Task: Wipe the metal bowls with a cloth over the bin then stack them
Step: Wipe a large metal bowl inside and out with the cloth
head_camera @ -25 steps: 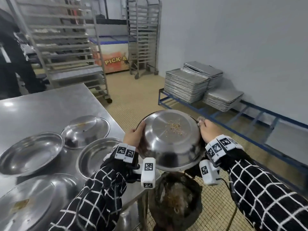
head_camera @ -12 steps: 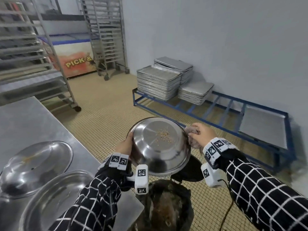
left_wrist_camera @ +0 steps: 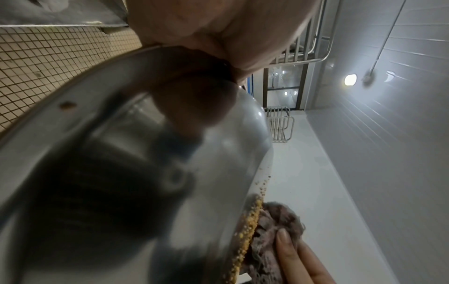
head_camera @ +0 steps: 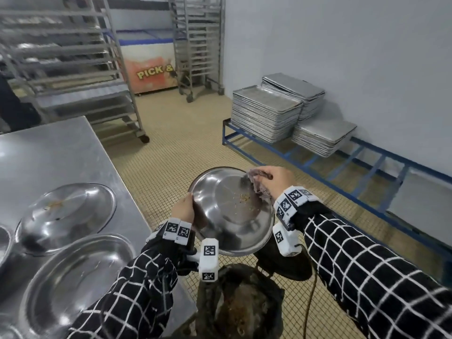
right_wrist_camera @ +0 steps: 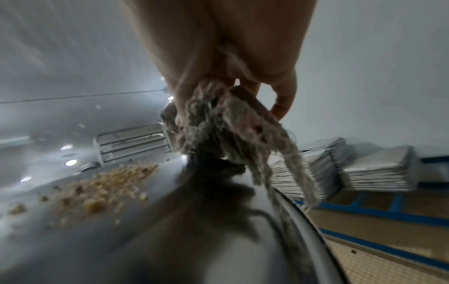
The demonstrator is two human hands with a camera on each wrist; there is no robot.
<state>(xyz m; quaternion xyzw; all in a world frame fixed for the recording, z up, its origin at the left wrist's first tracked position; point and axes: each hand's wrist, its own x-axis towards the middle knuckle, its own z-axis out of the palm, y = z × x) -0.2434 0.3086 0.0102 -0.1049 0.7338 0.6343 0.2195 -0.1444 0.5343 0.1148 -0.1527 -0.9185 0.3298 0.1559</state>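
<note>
A round metal bowl [head_camera: 227, 216] is held tilted above the black-lined bin [head_camera: 241, 302], with yellow crumbs [head_camera: 244, 198] on its inside. My left hand [head_camera: 184, 209] grips the bowl's left rim. My right hand [head_camera: 274, 178] clutches a frayed grey-pink cloth [head_camera: 256, 184] and presses it on the bowl's upper right inside edge. In the right wrist view the cloth [right_wrist_camera: 218, 130] hangs from my fingers just above the crumbs [right_wrist_camera: 102, 190]. In the left wrist view the bowl's underside [left_wrist_camera: 121, 173] fills the picture, with the cloth [left_wrist_camera: 269, 240] at its far rim.
A steel table [head_camera: 56, 157] on the left carries more metal bowls [head_camera: 66, 216] [head_camera: 73, 280], one upside down. Wheeled tray racks [head_camera: 73, 64] stand behind. Stacked baking trays [head_camera: 266, 113] rest on a blue frame [head_camera: 354, 167] along the right wall. The floor is tiled.
My right hand brought the cloth from the bowl's right rim onto its inside. The bowl tipped flatter and the crumbs slid lower. My head turned right, then back slightly.
</note>
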